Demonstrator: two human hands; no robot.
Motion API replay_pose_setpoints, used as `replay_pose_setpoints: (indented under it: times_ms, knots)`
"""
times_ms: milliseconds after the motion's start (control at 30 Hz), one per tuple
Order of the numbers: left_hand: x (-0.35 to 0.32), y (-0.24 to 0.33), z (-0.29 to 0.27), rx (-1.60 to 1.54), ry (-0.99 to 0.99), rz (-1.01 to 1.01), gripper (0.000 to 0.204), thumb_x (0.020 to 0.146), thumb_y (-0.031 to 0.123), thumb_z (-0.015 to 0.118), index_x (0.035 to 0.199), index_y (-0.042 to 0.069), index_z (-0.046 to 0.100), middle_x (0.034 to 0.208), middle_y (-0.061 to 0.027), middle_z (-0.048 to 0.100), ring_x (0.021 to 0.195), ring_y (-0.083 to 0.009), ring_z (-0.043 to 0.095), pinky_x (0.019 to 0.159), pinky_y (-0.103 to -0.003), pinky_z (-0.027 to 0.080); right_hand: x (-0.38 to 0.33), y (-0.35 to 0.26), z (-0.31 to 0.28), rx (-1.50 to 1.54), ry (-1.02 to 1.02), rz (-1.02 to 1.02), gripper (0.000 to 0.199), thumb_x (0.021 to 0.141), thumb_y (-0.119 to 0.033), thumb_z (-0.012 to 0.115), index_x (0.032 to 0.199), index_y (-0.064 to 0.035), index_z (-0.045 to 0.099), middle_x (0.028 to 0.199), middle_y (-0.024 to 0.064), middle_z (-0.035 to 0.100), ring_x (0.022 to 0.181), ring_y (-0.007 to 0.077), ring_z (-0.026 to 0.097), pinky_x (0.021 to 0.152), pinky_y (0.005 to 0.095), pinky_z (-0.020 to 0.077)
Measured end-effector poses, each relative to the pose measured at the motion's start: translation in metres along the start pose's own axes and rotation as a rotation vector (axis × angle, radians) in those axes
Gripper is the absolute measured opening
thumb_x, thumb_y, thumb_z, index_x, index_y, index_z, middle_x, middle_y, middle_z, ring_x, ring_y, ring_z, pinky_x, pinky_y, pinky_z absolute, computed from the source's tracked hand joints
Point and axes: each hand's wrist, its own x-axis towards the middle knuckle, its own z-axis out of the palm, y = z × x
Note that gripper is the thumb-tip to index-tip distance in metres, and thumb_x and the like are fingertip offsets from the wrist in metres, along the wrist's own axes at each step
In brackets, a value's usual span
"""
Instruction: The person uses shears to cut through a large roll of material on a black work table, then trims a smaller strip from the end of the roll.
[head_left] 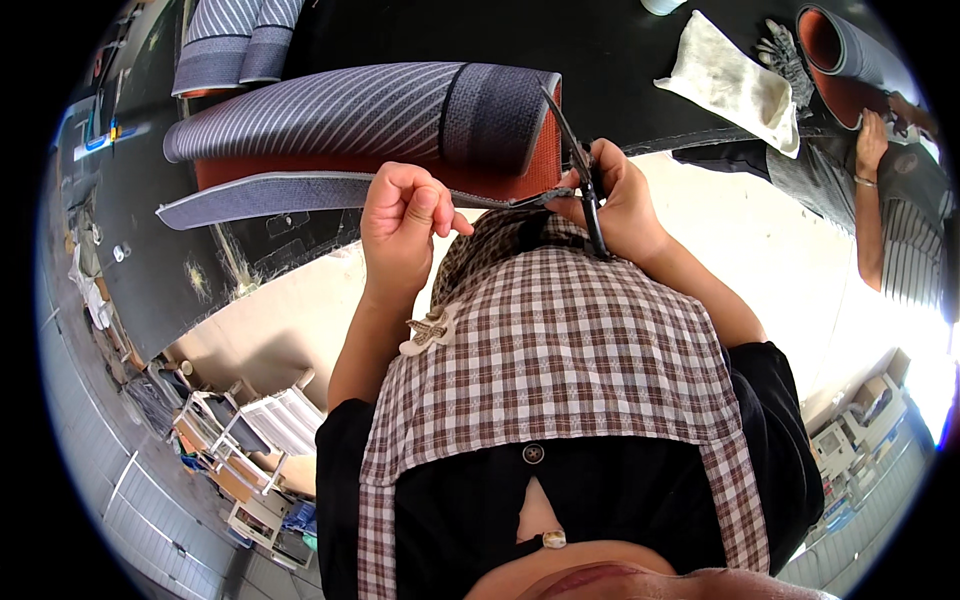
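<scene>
On the black table before me lies a grey mat (330, 112) with white diagonal stripes, folded over so its red-orange backing (300, 172) shows. Its grey near edge (270, 196) runs along the table's front, passing behind my left hand (405, 215). That hand is closed, thumb against curled fingers, in front of the edge; whatever it may pinch is too small to make out. My right hand (622, 205) grips dark scissors (582, 165) at the mat's right corner. Their long blades point up and away, over the mat's right end.
Rolled striped mats (225, 45) stand at the far left. A white cloth (725, 85) and a grey glove (782, 60) lie to the right. Beyond them, a co-worker's hand (872, 140) touches another rolled mat (850, 60). A white rack (285, 415) stands lower left.
</scene>
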Motion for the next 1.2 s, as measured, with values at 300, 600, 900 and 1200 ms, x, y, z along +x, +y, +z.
replay_pose_setpoints:
  times_ms: [300,600,900,1200]
  knots:
    - [-0.027,0.021,-0.029,0.304,-0.239,-0.606,0.028,0.099,0.017,0.07,0.077,0.0,0.07,0.065,-0.0023,0.062,0.055,-0.0084,0.059,0.053,-0.024,0.045,0.003,0.01,-0.001,0.052,0.056,-0.037,0.044,0.077,-0.008,0.09,0.1,-0.0045,0.052,0.084,-0.0041,0.057,0.074,0.0031,0.05,0.066,0.021,0.044]
    - [0.025,0.001,0.012,1.183,-0.028,0.376,0.023,0.083,0.026,0.082,0.1,0.012,0.077,0.094,-0.0006,0.071,0.094,-0.0228,0.065,0.116,-0.058,0.027,0.011,0.019,0.001,0.113,-0.045,-0.084,0.045,0.077,-0.01,0.091,0.1,-0.005,0.052,0.088,-0.001,0.064,0.078,0.0034,0.058,0.07,0.0207,0.0491]
    - [0.024,-0.011,0.016,1.194,-0.132,0.328,0.017,0.079,0.03,0.083,0.091,0.02,0.076,0.083,0.0067,0.07,0.09,-0.0156,0.064,0.119,-0.057,0.016,0.001,0.015,-0.019,0.109,-0.084,-0.087,0.053,0.074,-0.025,0.096,0.1,-0.0049,0.053,0.086,0.0006,0.066,0.076,0.0051,0.06,0.068,0.0233,0.0493]
    - [0.017,-0.016,0.003,1.26,0.014,0.485,0.02,0.074,0.033,0.086,0.081,0.018,0.076,0.076,0.0068,0.067,0.089,-0.0151,0.062,0.111,-0.047,0.023,-0.015,-0.037,-0.05,-0.995,-0.08,-0.326,0.074,0.068,-0.058,0.088,0.104,-0.002,0.055,0.098,0.012,0.06,0.097,0.033,0.058,0.084,0.0423,0.0488]
